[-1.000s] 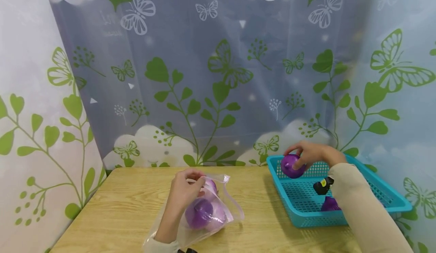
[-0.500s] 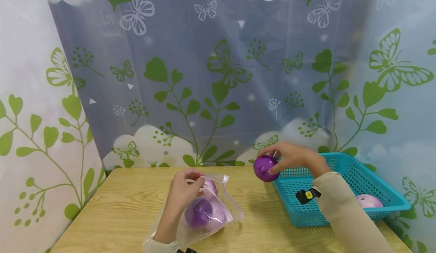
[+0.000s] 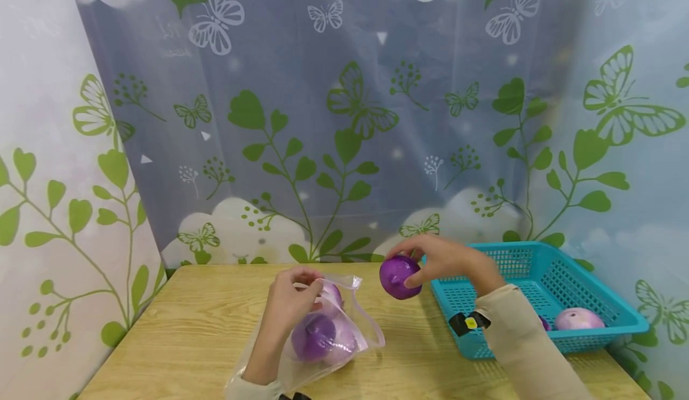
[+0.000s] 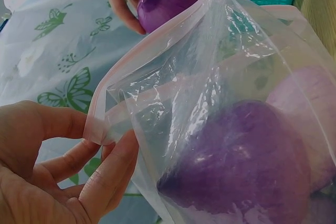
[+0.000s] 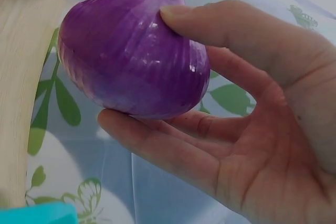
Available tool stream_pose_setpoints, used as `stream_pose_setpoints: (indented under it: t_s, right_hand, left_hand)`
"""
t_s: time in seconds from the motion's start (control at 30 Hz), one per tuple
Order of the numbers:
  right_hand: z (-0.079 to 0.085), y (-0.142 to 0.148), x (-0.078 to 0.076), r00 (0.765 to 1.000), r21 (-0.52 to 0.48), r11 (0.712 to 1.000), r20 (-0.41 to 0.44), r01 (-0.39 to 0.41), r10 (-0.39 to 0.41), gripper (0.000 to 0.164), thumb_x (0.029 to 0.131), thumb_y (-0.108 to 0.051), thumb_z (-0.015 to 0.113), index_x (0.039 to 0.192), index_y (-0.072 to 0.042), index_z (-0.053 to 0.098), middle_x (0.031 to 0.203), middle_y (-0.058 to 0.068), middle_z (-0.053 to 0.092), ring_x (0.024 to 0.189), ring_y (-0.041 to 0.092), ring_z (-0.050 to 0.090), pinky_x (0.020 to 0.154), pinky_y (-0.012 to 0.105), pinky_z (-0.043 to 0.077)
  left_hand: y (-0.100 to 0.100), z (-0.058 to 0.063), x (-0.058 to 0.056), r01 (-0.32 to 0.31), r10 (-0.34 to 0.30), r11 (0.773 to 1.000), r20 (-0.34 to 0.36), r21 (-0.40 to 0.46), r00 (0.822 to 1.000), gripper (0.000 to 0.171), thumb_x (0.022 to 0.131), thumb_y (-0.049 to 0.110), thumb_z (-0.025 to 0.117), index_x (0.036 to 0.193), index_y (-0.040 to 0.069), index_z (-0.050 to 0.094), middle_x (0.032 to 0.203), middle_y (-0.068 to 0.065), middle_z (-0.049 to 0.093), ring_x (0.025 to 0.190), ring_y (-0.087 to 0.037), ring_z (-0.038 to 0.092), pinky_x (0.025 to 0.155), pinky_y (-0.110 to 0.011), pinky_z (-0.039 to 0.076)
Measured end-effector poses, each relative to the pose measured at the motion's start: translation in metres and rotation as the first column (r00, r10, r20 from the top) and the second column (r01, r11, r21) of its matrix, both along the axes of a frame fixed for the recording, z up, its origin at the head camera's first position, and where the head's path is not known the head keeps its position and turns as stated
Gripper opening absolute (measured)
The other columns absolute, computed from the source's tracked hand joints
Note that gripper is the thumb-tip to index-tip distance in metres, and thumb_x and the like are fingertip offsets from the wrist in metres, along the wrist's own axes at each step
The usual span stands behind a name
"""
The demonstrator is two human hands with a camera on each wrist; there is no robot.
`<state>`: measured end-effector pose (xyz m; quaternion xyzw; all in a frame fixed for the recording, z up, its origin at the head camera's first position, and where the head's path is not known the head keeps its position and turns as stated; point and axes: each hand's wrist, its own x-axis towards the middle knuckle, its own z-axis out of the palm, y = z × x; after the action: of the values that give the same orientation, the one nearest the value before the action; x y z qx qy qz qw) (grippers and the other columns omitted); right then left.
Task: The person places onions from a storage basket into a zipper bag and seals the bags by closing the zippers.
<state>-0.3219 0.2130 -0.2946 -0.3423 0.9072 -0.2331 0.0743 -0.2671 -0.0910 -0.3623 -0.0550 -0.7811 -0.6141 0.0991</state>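
My left hand [image 3: 293, 304] pinches the zip edge of a clear plastic zip bag [image 4: 173, 103] between thumb and fingers, and its mouth gapes toward the right. Inside the bag lie several onions; a dark purple onion [image 4: 247, 161] shows in front, with a paler one [image 4: 307, 108] behind it. My right hand [image 3: 438, 262] grips another purple onion [image 5: 134, 51], thumb near its pointed tip and fingers beneath. In the head view this onion is above the table, between the bag and the basket.
A turquoise plastic basket [image 3: 468, 347] stands at the right of the wooden table [image 3: 210, 304]. In it sit a pale pinkish onion [image 3: 578, 318] and part of a purple one [image 3: 545, 323], mostly hidden by the right sleeve. A patterned curtain [image 3: 301, 149] hangs behind the table.
My right hand has carried the purple onion leftward out of the basket toward the bag, uncovering the pale onion in the basket. My left hand and the bag have stayed in place.
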Motion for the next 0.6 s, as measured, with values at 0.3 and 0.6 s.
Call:
stream_pose_setpoints:
  t_s: [0.3, 0.6]
  right_hand:
    - [-0.005, -0.016, 0.005, 0.999, -0.015, 0.999, -0.022, -0.036, 0.036, 0.054, 0.083, -0.021, 0.084, 0.134, -0.017, 0.067, 0.131, 0.008, 0.069, 0.110, 0.030, 0.069, 0.088, 0.040, 0.062]
    - [-0.012, -0.034, 0.008, 0.994, -0.048, 0.993, 0.000, -0.106, 0.106, 0.052, 0.085, -0.020, 0.083, 0.135, -0.018, 0.067, 0.129, 0.005, 0.069, 0.110, 0.026, 0.068, 0.088, 0.033, 0.062]
  left_hand:
    - [0.000, 0.000, 0.000, -0.001, 0.002, 1.000, 0.004, -0.007, 1.000, 0.016, 0.093, 0.004, 0.067, 0.105, -0.006, 0.072, 0.100, -0.019, 0.069, 0.073, -0.018, 0.069, 0.065, -0.032, 0.069]
    - [0.000, 0.000, 0.000, -0.003, 0.003, 1.000, 0.003, -0.009, 1.000, 0.015, 0.093, 0.004, 0.067, 0.104, -0.005, 0.072, 0.099, -0.018, 0.069, 0.073, -0.018, 0.069, 0.065, -0.033, 0.069]
